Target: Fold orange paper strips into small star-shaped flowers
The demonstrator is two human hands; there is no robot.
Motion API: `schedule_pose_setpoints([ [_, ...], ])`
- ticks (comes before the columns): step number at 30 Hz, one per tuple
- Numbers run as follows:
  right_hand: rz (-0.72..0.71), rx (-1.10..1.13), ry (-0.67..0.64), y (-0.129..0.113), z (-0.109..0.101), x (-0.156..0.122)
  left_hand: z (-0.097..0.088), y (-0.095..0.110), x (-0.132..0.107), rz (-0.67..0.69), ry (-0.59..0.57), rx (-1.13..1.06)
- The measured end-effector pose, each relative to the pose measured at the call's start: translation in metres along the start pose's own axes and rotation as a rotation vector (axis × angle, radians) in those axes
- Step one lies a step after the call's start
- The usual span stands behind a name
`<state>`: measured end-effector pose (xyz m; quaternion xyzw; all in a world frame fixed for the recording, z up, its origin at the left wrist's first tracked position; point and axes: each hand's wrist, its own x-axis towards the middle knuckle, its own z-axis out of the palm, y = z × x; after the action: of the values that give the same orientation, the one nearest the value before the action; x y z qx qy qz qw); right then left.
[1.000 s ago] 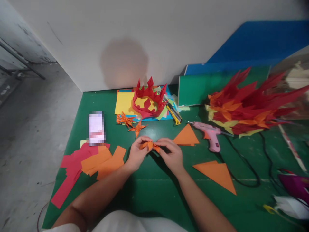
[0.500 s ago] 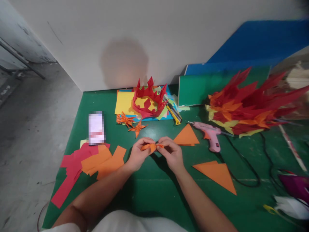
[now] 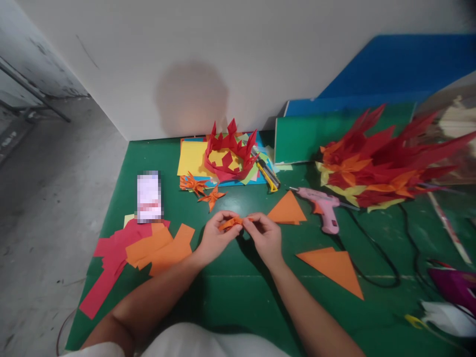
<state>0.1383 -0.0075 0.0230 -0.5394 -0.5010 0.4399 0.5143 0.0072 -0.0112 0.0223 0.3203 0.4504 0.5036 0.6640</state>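
Over the middle of the green table [image 3: 238, 307], my left hand [image 3: 219, 235] pinches a small folded piece of orange paper [image 3: 231, 224]. My right hand [image 3: 265, 235] is closed on the right end of the same piece, its fingertips nearly meeting the left ones. Fingers hide part of the folds. Just beyond my hands lie orange paper flowers [image 3: 212, 197]. Folded orange paper triangles [image 3: 288, 209] rest beside my right hand, with another orange triangle [image 3: 334, 267] nearer me. To the left, orange paper strips [image 3: 163, 250] overlap red paper strips [image 3: 111, 267].
A pink glue gun [image 3: 324, 204] lies at right with its cord trailing. Behind my hands sit a red paper crown [image 3: 230, 166] and a yellow utility knife [image 3: 268, 176]. A phone [image 3: 148, 197] lies left; a large red-orange paper piece [image 3: 383, 163] stands right.
My fingers have shifted slightly on the orange paper, which now looks narrower and more tightly folded. The right hand has turned a little; the things on the table stay put.
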Motion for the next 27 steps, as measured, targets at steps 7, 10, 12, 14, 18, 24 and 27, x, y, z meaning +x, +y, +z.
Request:
schedule_pose_setpoints([
  [7, 0.137, 0.08, -0.039, -0.005, 0.002, 0.0, -0.002, 0.001, 0.002, 0.018, 0.054, 0.032],
  [10, 0.148, 0.084, -0.048, -0.004, 0.001, 0.0, -0.002, 0.002, 0.003, 0.027, 0.068, 0.031],
  [12, 0.146, 0.079, -0.031, -0.003, -0.001, 0.001, -0.003, 0.003, 0.004, 0.024, 0.073, 0.031],
  [14, 0.134, 0.066, 0.03, 0.0, -0.004, 0.002, -0.003, 0.004, 0.005, 0.029, 0.101, 0.026],
  [18, 0.106, 0.062, 0.081, 0.005, -0.009, 0.006, -0.006, 0.003, 0.006, 0.093, 0.162, 0.06],
  [24, 0.045, 0.064, -0.069, 0.004, -0.005, 0.006, -0.005, 0.001, 0.002, 0.155, 0.104, 0.15],
  [27, 0.063, 0.099, -0.07, 0.001, -0.006, 0.005, -0.004, 0.002, 0.0, 0.136, 0.085, 0.145],
])
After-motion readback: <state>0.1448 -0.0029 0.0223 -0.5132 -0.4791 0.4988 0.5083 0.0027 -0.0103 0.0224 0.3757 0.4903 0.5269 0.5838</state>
